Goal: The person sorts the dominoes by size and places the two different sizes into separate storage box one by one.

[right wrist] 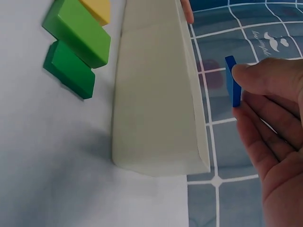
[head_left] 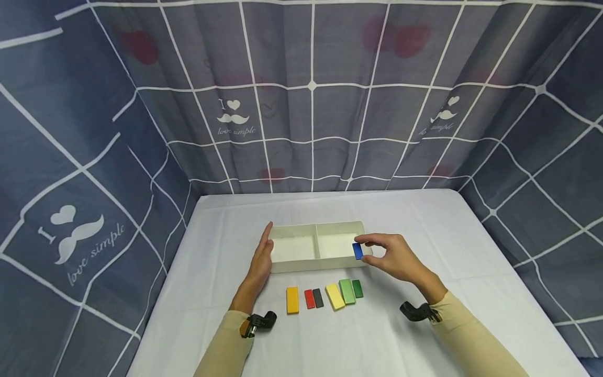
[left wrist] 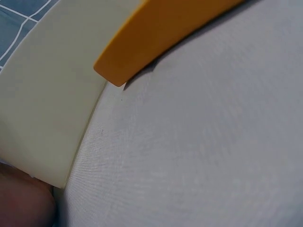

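A small blue block (head_left: 357, 251) is pinched between the thumb and fingers of my right hand (head_left: 393, 256), above the right front corner of a cream two-compartment box (head_left: 294, 266). In the right wrist view the blue block (right wrist: 233, 82) stands on edge in the fingertips, apart from the box wall (right wrist: 156, 94). My left hand (head_left: 260, 262) lies with extended fingers along the box's left end. In the left wrist view only a bit of that hand (left wrist: 26, 201) shows by the box corner. Both compartments look bare inside.
In front of the box lie an orange block (head_left: 292, 300), a red block (head_left: 309, 299), a black block (head_left: 318, 298), a yellow block (head_left: 335, 297), a light green block (head_left: 347, 291) and a dark green block (head_left: 358, 288). Checked curtains (head_left: 282, 115) surround the white table (head_left: 226, 214).
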Tool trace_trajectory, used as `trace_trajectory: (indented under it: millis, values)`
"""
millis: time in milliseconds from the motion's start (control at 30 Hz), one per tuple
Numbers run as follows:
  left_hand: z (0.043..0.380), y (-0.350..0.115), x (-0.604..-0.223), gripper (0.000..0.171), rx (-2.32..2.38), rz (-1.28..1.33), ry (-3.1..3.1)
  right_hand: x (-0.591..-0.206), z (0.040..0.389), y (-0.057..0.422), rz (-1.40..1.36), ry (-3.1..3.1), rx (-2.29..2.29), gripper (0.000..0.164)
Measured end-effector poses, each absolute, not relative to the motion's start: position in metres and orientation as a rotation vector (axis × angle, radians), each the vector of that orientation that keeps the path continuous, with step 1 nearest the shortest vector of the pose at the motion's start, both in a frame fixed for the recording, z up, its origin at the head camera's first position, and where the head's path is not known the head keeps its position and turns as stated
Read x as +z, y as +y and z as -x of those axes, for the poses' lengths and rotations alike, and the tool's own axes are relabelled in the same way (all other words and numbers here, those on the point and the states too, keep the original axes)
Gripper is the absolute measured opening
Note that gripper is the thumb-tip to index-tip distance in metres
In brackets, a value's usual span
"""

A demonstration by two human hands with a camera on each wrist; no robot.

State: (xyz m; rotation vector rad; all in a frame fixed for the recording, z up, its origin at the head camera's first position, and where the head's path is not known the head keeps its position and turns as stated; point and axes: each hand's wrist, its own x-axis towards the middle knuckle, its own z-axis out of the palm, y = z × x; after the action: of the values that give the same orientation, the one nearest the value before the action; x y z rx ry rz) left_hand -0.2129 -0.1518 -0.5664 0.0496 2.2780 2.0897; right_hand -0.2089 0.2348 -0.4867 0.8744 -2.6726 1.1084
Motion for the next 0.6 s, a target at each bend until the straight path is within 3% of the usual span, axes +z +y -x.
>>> trace_trajectory:
  millis: [600]
  values:
    - [0.212, -0.152, -0.565, 0.057, 2.081, -0.026, 2.256, -0.494, 0.251, 0.194, -0.988, -2.711, 1.165, 0.047]
